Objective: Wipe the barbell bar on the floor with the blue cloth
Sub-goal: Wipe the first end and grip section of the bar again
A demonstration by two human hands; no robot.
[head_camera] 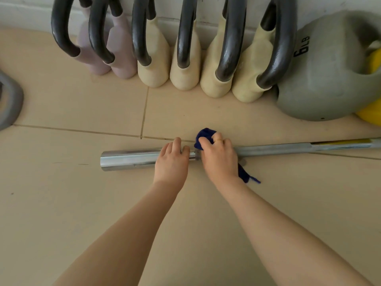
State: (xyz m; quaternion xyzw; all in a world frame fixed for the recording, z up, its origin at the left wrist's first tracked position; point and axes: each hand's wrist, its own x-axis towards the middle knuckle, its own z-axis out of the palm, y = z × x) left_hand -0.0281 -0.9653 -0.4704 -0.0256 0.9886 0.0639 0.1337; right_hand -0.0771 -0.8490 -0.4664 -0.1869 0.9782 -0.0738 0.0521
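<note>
beige tile floor (72, 104); white wall (321, 5); kettlebells (185, 65) along wall

Beige tiled floor (72, 104) in front of me, white wall (321, 7) behind. Row of six soft kettlebells with dark handles against the wall: two mauve (97, 58) on the left, touching, then four cream (185, 69), packed side by side. Right of them I see a grey kettlebell (321, 87) marked "6 LB", touching the last cream one; something yellow (371, 112) behind it. Grey handle-like item (10, 104) cut off at left edge.
</note>
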